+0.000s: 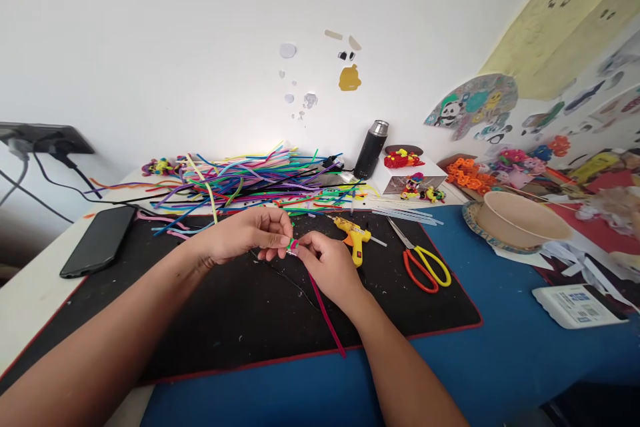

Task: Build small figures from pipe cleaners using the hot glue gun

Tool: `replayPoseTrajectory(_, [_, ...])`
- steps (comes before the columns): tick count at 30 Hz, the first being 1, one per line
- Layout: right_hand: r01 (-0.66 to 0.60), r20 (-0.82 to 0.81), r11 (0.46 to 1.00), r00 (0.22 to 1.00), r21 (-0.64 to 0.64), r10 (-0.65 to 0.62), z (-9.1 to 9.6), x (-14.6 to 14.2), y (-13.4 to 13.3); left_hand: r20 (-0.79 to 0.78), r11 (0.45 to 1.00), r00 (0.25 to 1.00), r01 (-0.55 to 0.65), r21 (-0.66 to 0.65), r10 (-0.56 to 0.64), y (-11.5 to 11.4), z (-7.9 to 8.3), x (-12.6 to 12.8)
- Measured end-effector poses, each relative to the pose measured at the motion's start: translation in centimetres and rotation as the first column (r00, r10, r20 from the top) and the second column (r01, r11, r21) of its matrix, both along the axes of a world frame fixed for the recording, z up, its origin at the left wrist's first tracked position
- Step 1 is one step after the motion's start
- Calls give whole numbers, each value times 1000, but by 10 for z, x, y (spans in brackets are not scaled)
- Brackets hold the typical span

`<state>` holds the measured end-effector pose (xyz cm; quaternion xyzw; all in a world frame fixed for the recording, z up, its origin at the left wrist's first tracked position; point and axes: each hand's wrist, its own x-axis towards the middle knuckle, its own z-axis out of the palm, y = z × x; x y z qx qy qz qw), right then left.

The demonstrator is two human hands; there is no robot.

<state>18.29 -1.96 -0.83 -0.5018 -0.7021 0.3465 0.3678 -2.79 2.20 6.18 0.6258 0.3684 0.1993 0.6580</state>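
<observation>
Both hands meet over the black mat [210, 327]. Between the fingertips of my left hand [250, 233] is a small green and pink pipe-cleaner piece [293, 246], pinched by thumb and fingers. My right hand [330, 263] pinches a dark pink pipe cleaner [327, 317] at the same spot, and its long tail hangs down toward the mat's front edge. Fingers cover part of the small piece. Just beyond my right hand lies a yellow glue gun [356, 237]. Scissors [423, 263] with red and yellow handles rest on the mat to the right.
A heap of colourful pipe cleaners [260, 177] lies along the wall. Behind it stands a black flask [371, 150]. A phone [100, 240] is at the left. Toward the right are a white box [407, 177] with small figures, a round bowl [523, 220] and a white packet [580, 305].
</observation>
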Motion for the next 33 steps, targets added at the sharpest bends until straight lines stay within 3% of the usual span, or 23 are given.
replayPoseTrajectory(6, [-24,108,997,994,73,16,2,0,-2,-144,987,977,161,18,-156,-1,3,-6])
replayPoseTrajectory(11, [-49,186,993,982,105,28,1,0,-2,-230,971,948,234,45,-218,0,-1,-9])
replayPoseTrajectory(23, [-42,232,988,973,147,7,1,1,-4,-406,962,898,239,129,-168,3,-2,-9])
replayPoseTrajectory(33, [-49,267,990,964,135,11,3,0,-5,-431,962,889,234,139,-154,7,-6,-13])
